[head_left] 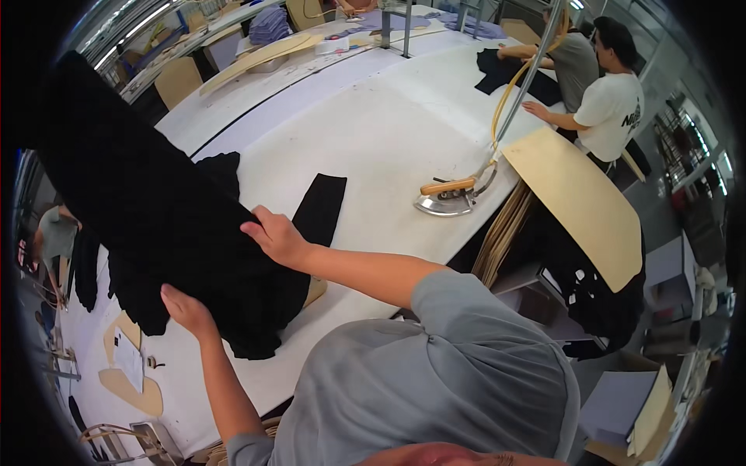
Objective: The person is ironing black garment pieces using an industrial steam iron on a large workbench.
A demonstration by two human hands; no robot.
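A large black knit garment (pixel 179 225) is spread between my hands on the left, one long part lifted to the upper left. My right hand (pixel 281 239) is closed on its near right edge, thumb on top. Around its lower edge is my left hand (pixel 188 312), with some of the fingers hidden by the fabric. A tapering black piece (pixel 322 203), perhaps a sleeve, lies flat on the white table (pixel 373 116) beyond my right hand. Whether it joins the garment is hidden.
A steam iron (pixel 447 196) with a wooden handle stands right of centre, its hose running up a pole. Tan boards (pixel 579 206) are at the table's right edge; board shapes and paper (pixel 128 361) lie lower left. Two people (pixel 614 101) work at the far right.
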